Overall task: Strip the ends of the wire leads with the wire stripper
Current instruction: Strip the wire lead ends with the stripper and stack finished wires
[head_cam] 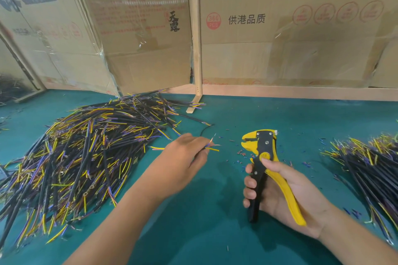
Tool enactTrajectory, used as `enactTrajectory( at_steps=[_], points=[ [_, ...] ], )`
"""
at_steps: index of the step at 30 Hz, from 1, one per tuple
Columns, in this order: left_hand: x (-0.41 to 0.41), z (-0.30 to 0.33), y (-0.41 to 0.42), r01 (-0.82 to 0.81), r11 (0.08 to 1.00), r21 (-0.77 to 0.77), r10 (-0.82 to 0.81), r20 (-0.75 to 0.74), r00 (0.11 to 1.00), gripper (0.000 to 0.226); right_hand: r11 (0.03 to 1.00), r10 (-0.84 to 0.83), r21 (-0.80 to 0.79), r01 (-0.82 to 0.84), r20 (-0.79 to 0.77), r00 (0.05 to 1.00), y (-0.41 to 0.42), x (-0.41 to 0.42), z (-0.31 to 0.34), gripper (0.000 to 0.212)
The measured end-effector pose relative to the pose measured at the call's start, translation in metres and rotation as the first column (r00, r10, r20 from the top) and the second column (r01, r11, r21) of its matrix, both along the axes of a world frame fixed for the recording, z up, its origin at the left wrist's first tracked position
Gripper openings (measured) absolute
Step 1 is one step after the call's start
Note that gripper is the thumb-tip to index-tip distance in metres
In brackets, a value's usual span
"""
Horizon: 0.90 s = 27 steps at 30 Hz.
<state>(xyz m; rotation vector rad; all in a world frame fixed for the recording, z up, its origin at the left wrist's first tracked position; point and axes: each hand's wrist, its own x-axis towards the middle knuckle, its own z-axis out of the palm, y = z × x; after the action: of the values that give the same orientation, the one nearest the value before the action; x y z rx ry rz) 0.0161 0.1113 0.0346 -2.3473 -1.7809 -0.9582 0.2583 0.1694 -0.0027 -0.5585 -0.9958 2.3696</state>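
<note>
Teal mat [204, 232] covers the bench, smooth and matte, with printed cardboard sheets [290, 28] propped behind on a pale wooden frame [195, 34]. Big heap of black-sheathed leads [86, 153] with yellow and purple cores on my left, a second smaller heap [370, 165] at right, cut off by the frame edge. Tiny insulation scraps [241, 154] scattered between the hands. My left hand [183, 157] pinches one wire lead [212, 146], its fanned cores poking out toward the tool; the black sheath mostly hidden under the fingers. My right hand [284, 196] wraps the wire stripper [261, 153] by its yellow and black handles, head up, well apart from the lead. Stripper mouth looks parted, hard to tell. Far left corner blurry, dark tangle there, unreadable.
</note>
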Motion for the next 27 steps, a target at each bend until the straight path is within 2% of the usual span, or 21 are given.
enactTrajectory(
  at_steps=[5, 9, 12, 14, 18, 20, 24, 27],
  points=[
    [0.003, 0.002, -0.005, -0.061, 0.995, 0.085, 0.053, 0.097, 0.994, 0.033, 1.0, 0.002, 0.006, -0.002, 0.001, 1.0, 0.0, -0.001, 0.001, 0.039],
    [0.004, 0.004, -0.004, -0.144, 0.978, 0.153, 0.094, 0.295, 0.951, 0.035, 1.0, 0.018, -0.001, -0.018, -0.006, 1.0, 0.0, -0.001, 0.002, 0.038],
    [0.015, 0.002, -0.004, -0.111, 0.989, 0.102, 0.057, 0.43, 0.901, 0.037, 1.0, 0.028, 0.014, -0.028, -0.002, 1.0, 0.0, 0.0, 0.002, 0.038],
    [0.024, 0.002, -0.004, -0.055, 0.998, 0.024, 0.04, 0.426, 0.904, 0.033, 0.999, 0.03, 0.018, -0.03, 0.008, 1.0, -0.001, -0.001, 0.003, 0.038],
    [0.052, 0.011, -0.005, 0.127, 0.989, -0.08, -0.094, 0.33, 0.939, 0.038, 0.998, 0.037, 0.04, -0.037, 0.013, 0.999, -0.001, 0.0, 0.003, 0.032],
    [0.07, 0.018, -0.006, 0.193, 0.976, -0.098, -0.146, 0.355, 0.924, 0.031, 0.996, 0.049, 0.07, -0.049, 0.01, 0.999, -0.001, 0.0, 0.003, 0.026],
    [0.109, 0.038, -0.002, 0.268, 0.957, -0.111, -0.228, 0.283, 0.931, 0.043, 0.986, -0.009, 0.167, 0.01, -0.009, 1.0, -0.002, -0.002, 0.004, 0.022],
    [0.136, 0.059, 0.011, 0.325, 0.932, -0.161, -0.251, 0.36, 0.898, 0.051, 0.992, -0.029, 0.125, 0.029, -0.002, 1.0, -0.001, -0.003, 0.005, 0.024]
  ],
)
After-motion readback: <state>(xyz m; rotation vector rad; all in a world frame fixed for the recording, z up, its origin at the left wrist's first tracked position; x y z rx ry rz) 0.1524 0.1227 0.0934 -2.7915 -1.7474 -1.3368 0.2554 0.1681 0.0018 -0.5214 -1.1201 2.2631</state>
